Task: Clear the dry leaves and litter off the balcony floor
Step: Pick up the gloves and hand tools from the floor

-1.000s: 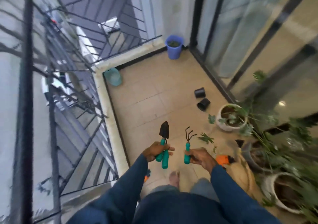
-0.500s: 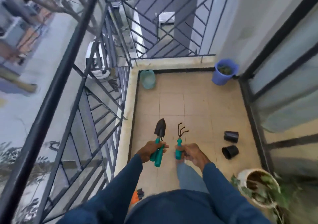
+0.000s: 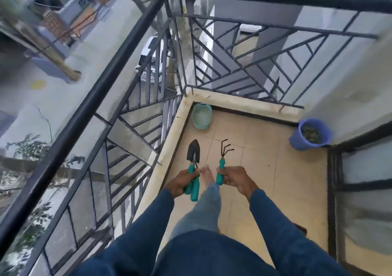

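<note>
My left hand [image 3: 180,182] grips two teal handles, one of them belonging to a black trowel [image 3: 192,151] that points up toward the far corner. My right hand [image 3: 236,178] grips the teal handle of a small black hand rake [image 3: 223,150], prongs up. Both tools hang above the beige tiled balcony floor [image 3: 265,169]. A blue bucket [image 3: 311,134] holding dry leaves stands in the far right corner. A pale green tub [image 3: 202,116] sits in the far left corner.
A black metal railing [image 3: 135,48] runs along the left and far sides above a low cream kerb [image 3: 169,148]. A dark-framed glass door [image 3: 360,191] lines the right side. My bare foot [image 3: 206,175] shows between the hands.
The view has swung left and forward along the balcony. The plant pots and black cups on the right have left the frame. Both hands still hold the same tools.
</note>
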{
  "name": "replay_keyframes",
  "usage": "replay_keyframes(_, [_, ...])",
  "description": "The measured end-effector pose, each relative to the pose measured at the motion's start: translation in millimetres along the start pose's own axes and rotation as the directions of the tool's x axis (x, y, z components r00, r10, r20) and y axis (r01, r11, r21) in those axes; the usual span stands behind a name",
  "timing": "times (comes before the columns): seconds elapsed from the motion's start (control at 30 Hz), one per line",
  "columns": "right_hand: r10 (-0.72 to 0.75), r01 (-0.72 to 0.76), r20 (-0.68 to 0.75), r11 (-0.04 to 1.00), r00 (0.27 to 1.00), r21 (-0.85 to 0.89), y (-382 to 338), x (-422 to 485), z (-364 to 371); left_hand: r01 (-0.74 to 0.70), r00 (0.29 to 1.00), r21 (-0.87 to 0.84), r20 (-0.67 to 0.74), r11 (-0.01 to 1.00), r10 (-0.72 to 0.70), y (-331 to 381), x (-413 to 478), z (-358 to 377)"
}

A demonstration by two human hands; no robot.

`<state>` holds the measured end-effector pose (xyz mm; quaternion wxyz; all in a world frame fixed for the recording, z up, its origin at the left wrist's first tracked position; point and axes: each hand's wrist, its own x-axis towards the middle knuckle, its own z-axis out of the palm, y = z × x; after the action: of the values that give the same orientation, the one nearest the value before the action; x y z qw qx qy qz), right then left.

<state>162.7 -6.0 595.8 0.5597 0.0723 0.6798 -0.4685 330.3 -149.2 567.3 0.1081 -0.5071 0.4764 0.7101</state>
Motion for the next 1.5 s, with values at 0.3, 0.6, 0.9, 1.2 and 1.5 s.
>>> replay_keyframes(0.3, [0.062,-0.064,-0.025,0.993,0.998,-0.104,-130.3,171.1,16.3,0.026,0.998,-0.001,-0.064,1.000,-0.026,133.7,158.1,-23.2])
replay_keyframes(0.6, [0.164,-0.167,-0.034,0.969,0.986,-0.181,-182.8,401.0,18.5,0.057,0.976,0.006,-0.209,0.998,-0.054,194.5,358.0,-41.8])
replay_keyframes(0.9, [0.039,-0.146,-0.178,0.750,0.983,-0.645,-149.5,715.1,29.4,0.012,0.949,0.075,-0.315,0.997,0.013,163.1,615.8,-69.5])
replay_keyframes(1.2, [-0.045,-0.067,-0.116,0.591,0.992,-0.804,-160.0,897.5,63.4,0.025,0.938,0.128,-0.346,0.991,0.021,94.5,771.6,-96.7])
replay_keyframes(1.5, [-0.132,-0.032,-0.110,0.488,0.985,-0.873,-128.1,961.2,70.7,0.028,0.944,0.141,-0.328,0.990,0.020,84.5,818.9,-116.5])
